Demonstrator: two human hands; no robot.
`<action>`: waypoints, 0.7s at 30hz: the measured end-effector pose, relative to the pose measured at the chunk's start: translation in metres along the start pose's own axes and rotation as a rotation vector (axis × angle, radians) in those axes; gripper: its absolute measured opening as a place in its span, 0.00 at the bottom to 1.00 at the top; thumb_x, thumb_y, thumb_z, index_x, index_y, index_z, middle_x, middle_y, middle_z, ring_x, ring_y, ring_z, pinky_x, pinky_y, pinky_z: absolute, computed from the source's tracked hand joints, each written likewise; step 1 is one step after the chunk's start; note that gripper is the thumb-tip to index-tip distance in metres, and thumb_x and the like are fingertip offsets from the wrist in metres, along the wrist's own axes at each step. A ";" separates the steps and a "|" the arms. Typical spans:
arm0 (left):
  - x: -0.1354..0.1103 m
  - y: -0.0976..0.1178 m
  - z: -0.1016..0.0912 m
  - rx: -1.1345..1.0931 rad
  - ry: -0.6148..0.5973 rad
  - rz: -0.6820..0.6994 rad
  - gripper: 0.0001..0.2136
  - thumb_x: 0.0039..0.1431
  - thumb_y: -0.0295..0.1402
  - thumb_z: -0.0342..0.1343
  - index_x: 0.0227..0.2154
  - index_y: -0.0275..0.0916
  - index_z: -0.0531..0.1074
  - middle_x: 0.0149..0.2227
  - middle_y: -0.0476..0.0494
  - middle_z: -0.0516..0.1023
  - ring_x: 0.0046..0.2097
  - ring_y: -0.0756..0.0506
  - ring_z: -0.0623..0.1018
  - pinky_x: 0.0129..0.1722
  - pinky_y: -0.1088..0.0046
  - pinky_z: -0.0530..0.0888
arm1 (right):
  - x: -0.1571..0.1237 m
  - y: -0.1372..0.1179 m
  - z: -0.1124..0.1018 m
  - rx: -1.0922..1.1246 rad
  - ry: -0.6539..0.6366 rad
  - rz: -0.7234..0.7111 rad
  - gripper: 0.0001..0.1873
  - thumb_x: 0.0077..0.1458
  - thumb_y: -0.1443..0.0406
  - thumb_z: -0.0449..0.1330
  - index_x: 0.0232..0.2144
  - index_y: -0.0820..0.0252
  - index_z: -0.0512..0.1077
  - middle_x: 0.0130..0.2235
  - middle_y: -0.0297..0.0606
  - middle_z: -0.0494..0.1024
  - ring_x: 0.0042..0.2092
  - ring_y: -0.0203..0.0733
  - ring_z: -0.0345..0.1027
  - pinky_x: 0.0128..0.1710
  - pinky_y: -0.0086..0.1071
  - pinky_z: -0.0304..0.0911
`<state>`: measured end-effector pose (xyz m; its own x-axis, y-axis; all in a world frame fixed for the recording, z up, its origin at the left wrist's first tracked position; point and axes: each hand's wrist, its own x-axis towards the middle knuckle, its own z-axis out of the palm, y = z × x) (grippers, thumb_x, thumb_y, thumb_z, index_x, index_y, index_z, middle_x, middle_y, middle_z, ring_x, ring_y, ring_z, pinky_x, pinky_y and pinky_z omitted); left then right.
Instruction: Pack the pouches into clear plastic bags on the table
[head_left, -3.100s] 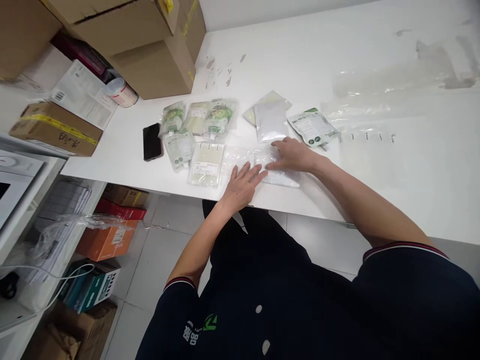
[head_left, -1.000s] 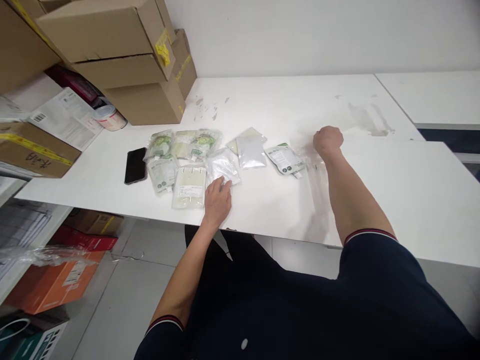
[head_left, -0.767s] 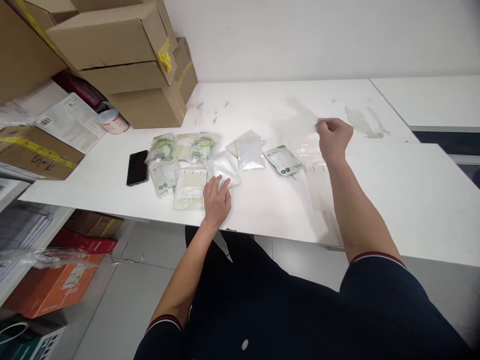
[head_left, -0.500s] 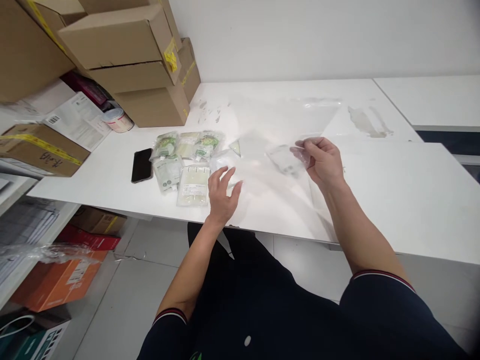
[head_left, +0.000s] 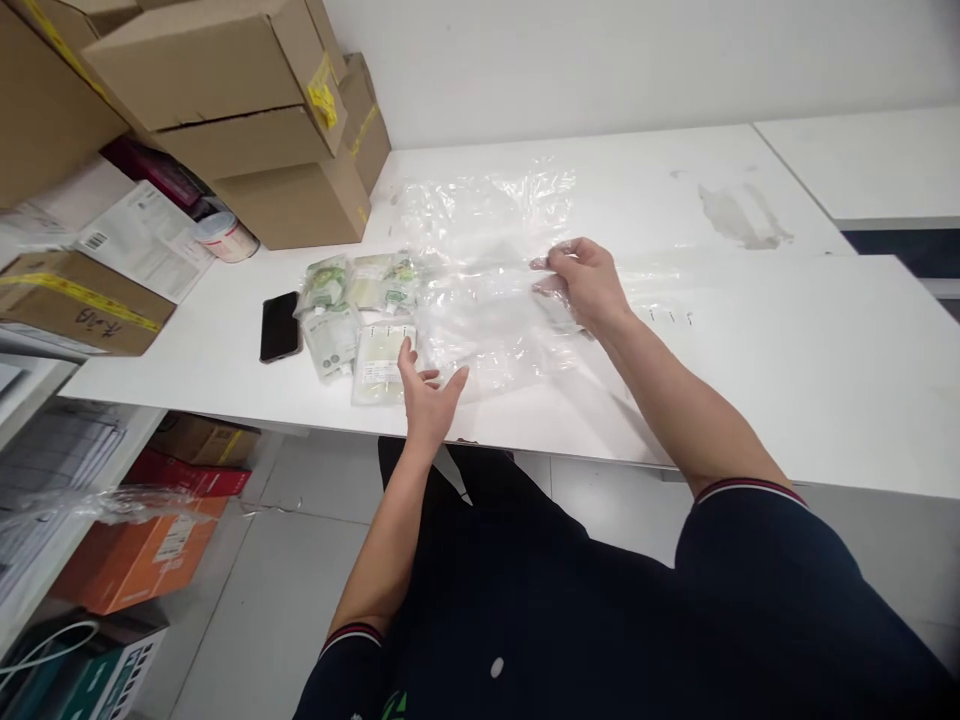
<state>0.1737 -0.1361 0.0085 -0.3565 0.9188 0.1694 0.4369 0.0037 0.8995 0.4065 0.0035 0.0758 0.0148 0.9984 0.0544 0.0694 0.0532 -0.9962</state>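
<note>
A wide crinkled sheet of clear plastic film [head_left: 487,310] lies across the middle of the table. My right hand [head_left: 589,285] pinches it near its right side. Whether anything sits under those fingers is hard to make out. My left hand [head_left: 430,400] is held low over the film's near left corner, fingers spread and holding nothing. Just left of it lies a pale pouch [head_left: 379,375] with a white label. Several flat clear-wrapped packets, including a green-printed packet [head_left: 326,285] and a pale printed packet [head_left: 330,342], are grouped behind that pouch.
A black phone [head_left: 280,328] lies left of the packets. Stacked cardboard boxes [head_left: 292,205] and a round tin [head_left: 226,238] stand at the back left. Small dark marks [head_left: 671,317] show right of my right forearm. Shelves with an orange box [head_left: 142,555] are below left.
My right hand has moved left and slightly away from me, bringing the plastic film, which now lies crinkled beside the packets. My left hand has shifted slightly left, its fingers still spread.
</note>
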 end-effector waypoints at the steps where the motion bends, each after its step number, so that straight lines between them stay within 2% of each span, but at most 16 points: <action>1: 0.003 0.000 -0.001 -0.055 -0.018 -0.062 0.45 0.52 0.47 0.66 0.68 0.50 0.47 0.60 0.34 0.68 0.46 0.45 0.77 0.43 0.67 0.74 | 0.007 0.000 0.000 0.005 -0.010 0.017 0.16 0.56 0.52 0.62 0.37 0.53 0.62 0.42 0.40 0.74 0.38 0.41 0.75 0.35 0.37 0.73; 3: 0.010 0.001 -0.003 -0.199 -0.087 -0.169 0.39 0.49 0.46 0.68 0.63 0.43 0.61 0.47 0.39 0.78 0.42 0.47 0.77 0.43 0.69 0.73 | 0.020 0.000 -0.003 0.019 -0.011 0.039 0.14 0.57 0.55 0.61 0.36 0.54 0.62 0.42 0.40 0.74 0.38 0.41 0.75 0.36 0.37 0.73; 5: 0.014 0.002 -0.004 -0.351 -0.177 -0.250 0.26 0.48 0.45 0.68 0.47 0.37 0.74 0.33 0.46 0.79 0.34 0.50 0.76 0.40 0.71 0.73 | 0.031 0.002 -0.012 -0.028 -0.022 0.049 0.13 0.59 0.54 0.59 0.36 0.55 0.64 0.42 0.43 0.75 0.40 0.43 0.74 0.38 0.39 0.73; 7: 0.014 0.001 -0.003 -0.417 -0.225 -0.308 0.19 0.48 0.46 0.67 0.34 0.36 0.75 0.24 0.50 0.74 0.27 0.52 0.74 0.33 0.74 0.73 | 0.036 0.009 -0.026 -0.205 -0.033 0.039 0.15 0.61 0.52 0.56 0.40 0.56 0.66 0.45 0.46 0.74 0.43 0.47 0.73 0.41 0.43 0.73; 8: 0.013 0.000 -0.003 -0.411 -0.236 -0.335 0.18 0.49 0.47 0.66 0.33 0.36 0.74 0.22 0.52 0.72 0.25 0.52 0.72 0.30 0.74 0.73 | 0.035 0.013 -0.034 -0.359 -0.041 0.027 0.16 0.61 0.51 0.55 0.42 0.56 0.67 0.47 0.48 0.73 0.46 0.50 0.72 0.43 0.46 0.72; 10: 0.009 -0.002 -0.004 -0.357 -0.253 -0.391 0.21 0.52 0.49 0.64 0.40 0.37 0.73 0.20 0.54 0.71 0.22 0.51 0.72 0.25 0.74 0.73 | 0.026 0.024 -0.050 -0.749 -0.105 0.018 0.20 0.58 0.52 0.59 0.46 0.59 0.69 0.52 0.52 0.71 0.52 0.57 0.68 0.49 0.51 0.68; 12: 0.004 -0.002 -0.007 -0.309 -0.264 -0.408 0.28 0.55 0.49 0.62 0.53 0.38 0.67 0.24 0.51 0.76 0.23 0.50 0.75 0.27 0.71 0.76 | 0.010 0.036 -0.060 -1.098 -0.256 0.030 0.26 0.52 0.53 0.63 0.49 0.61 0.69 0.55 0.55 0.68 0.57 0.64 0.62 0.52 0.55 0.64; 14: -0.002 0.000 -0.013 -0.285 -0.275 -0.360 0.37 0.56 0.48 0.62 0.64 0.40 0.56 0.32 0.46 0.79 0.29 0.49 0.79 0.35 0.68 0.79 | -0.009 0.047 -0.063 -1.290 -0.370 0.022 0.29 0.53 0.53 0.61 0.54 0.62 0.67 0.58 0.57 0.67 0.58 0.67 0.59 0.52 0.55 0.64; 17: -0.011 0.003 -0.022 -0.248 -0.338 -0.258 0.45 0.55 0.44 0.65 0.69 0.46 0.45 0.39 0.45 0.80 0.37 0.48 0.81 0.44 0.66 0.78 | -0.027 0.057 -0.058 -1.416 -0.312 -0.056 0.26 0.63 0.60 0.50 0.59 0.66 0.61 0.58 0.61 0.66 0.57 0.66 0.61 0.49 0.54 0.64; 19: -0.016 0.002 -0.026 -0.224 -0.397 -0.230 0.40 0.55 0.42 0.65 0.68 0.48 0.52 0.38 0.47 0.80 0.36 0.49 0.80 0.43 0.68 0.78 | -0.028 0.059 -0.057 -1.425 -0.258 -0.066 0.22 0.64 0.66 0.45 0.58 0.67 0.62 0.56 0.63 0.69 0.54 0.65 0.65 0.46 0.54 0.65; 21: -0.019 -0.001 -0.029 -0.196 -0.431 -0.243 0.28 0.55 0.42 0.64 0.59 0.45 0.68 0.35 0.48 0.79 0.31 0.50 0.79 0.39 0.71 0.78 | -0.023 0.056 -0.060 -1.330 -0.130 -0.016 0.18 0.63 0.68 0.46 0.52 0.67 0.66 0.51 0.61 0.74 0.50 0.64 0.69 0.45 0.55 0.65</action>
<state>0.1565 -0.1652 0.0162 -0.0383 0.9797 -0.1968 0.2064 0.2004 0.9577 0.4698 -0.0181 0.0232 -0.0843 0.9963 -0.0152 0.9826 0.0806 -0.1672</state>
